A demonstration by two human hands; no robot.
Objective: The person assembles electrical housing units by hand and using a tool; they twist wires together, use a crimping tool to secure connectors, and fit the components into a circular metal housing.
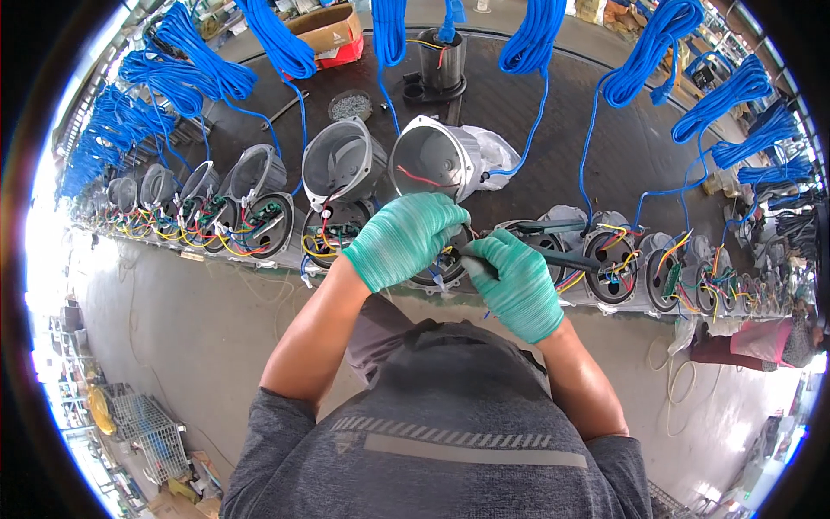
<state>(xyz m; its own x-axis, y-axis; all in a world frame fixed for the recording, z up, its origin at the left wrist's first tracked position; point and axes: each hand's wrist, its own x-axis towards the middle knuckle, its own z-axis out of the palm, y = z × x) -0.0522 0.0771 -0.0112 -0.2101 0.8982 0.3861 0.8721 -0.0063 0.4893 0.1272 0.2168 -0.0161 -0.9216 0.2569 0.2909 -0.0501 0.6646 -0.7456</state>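
My left hand [411, 240], in a green glove, is closed, its fingertips pinched beside a thin reddish wire; what they grip is mostly hidden. My right hand [517, 284], gloved alike with grey fingertips, is curled closed close by, its grip hidden. Beneath both hands lies a round dark end cover [428, 278] with coloured wires, largely covered by the gloves. Just beyond stands an open grey metal housing [418, 157] with red wires inside, touching clear plastic wrap [491, 151]. Dark tool-like bars [571, 259] lie right of my right hand.
Similar housings [341, 160] and wired round covers [612, 266] line the bench edge both ways. Coiled blue cables [527, 39] hang above the dark bench [553, 130]. A black cylindrical stand [443, 65], a dish of small metal parts [350, 105] and a cardboard box [328, 35] stand farther back.
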